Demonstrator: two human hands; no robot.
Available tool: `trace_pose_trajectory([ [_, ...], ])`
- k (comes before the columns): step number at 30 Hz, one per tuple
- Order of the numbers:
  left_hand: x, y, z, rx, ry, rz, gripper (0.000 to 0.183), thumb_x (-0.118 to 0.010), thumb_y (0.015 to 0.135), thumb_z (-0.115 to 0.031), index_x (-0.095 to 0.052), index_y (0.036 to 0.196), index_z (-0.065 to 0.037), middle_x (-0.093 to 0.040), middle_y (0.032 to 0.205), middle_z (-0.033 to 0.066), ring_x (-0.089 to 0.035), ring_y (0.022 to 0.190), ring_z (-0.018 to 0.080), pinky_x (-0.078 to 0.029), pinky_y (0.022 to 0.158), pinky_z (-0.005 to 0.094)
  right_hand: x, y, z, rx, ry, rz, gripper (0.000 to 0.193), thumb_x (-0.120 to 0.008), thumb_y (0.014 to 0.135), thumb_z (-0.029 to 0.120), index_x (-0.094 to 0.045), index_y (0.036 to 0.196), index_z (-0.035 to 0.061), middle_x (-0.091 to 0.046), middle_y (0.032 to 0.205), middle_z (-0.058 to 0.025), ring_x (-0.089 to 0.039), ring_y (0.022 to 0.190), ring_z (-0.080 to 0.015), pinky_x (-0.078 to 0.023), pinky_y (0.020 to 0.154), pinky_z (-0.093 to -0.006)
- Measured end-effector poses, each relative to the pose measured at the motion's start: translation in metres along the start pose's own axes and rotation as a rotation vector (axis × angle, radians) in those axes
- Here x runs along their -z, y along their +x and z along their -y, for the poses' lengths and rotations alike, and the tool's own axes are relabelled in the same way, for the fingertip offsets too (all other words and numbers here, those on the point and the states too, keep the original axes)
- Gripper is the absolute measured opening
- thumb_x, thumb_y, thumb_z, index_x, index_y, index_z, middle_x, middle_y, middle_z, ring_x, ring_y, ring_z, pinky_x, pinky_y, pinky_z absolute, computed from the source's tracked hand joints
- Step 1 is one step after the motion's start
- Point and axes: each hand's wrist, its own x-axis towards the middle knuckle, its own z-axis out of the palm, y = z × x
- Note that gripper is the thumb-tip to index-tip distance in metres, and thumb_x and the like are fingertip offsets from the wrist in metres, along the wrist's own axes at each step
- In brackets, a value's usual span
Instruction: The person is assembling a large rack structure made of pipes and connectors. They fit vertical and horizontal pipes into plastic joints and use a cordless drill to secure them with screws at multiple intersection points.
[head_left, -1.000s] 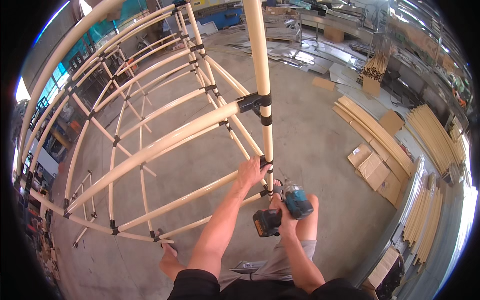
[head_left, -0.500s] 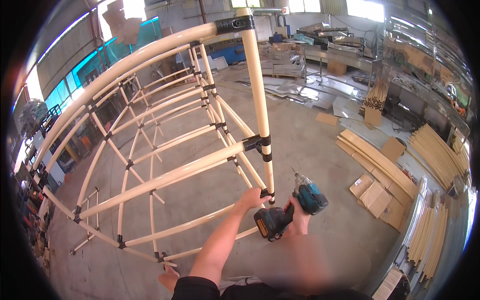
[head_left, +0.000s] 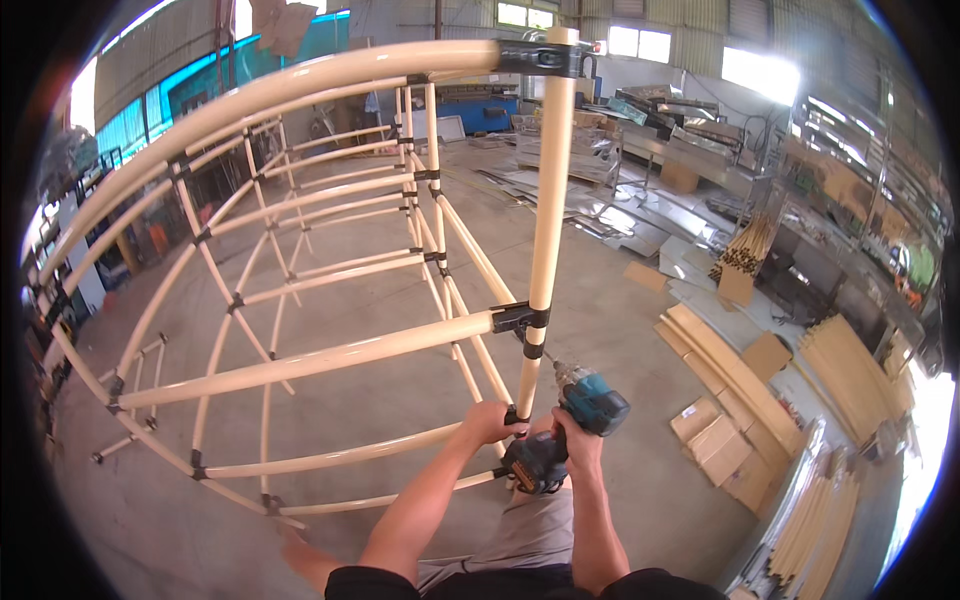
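Note:
My left hand is closed around a black pipe joint near the low end of a cream upright pipe. In my right hand is a teal and black cordless drill, gripped by its handle. Its bit points up and left, close to the upright below a higher black joint; whether the tip touches is unclear. The cream pipe frame, with crossbars held by black joints, stretches away to the left and far side.
Long boards and flattened cardboard lie on the floor to the right. Bundled cream pipes stand at the near right, with metal sheets farther back. A bare limb shows at the lower left.
The view has shifted, so the frame's upright sits farther right. My right hand has brought the drill left and its bit closer to the upright. My left hand keeps hold of the joint.

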Motion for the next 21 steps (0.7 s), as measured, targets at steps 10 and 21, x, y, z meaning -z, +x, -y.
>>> trace_pose_trajectory([
  [10, -0.007, -0.022, -0.041, 0.103, 0.100, -0.246, 0.049, -0.068, 0.082, -0.057, -0.075, 0.081, -0.009, -0.072, 0.080, 0.0105, -0.070, 0.082, 0.0330, -0.043, 0.089, 0.0500, 0.004, 0.039, 0.086, 0.237, -0.093, -0.106, 0.019, -0.071, 0.084, 0.006, -0.062, 0.099, -0.0012, -0.060, 0.071, -0.0065, -0.058, 0.059, -0.0166, -0.048, 0.054, -0.0288],
  [21, 0.001, -0.017, -0.028, -0.033, 0.140, -0.181, 0.060, -0.063, 0.084, -0.063, -0.068, 0.076, -0.003, -0.067, 0.067, 0.0140, -0.068, 0.065, 0.0312, -0.052, 0.066, 0.0417, 0.017, 0.034, 0.231, 0.518, -0.023, 0.048, 0.034, -0.067, 0.090, 0.013, -0.055, 0.118, -0.0018, -0.051, 0.072, -0.0060, -0.053, 0.061, -0.0172, -0.045, 0.058, -0.0327],
])
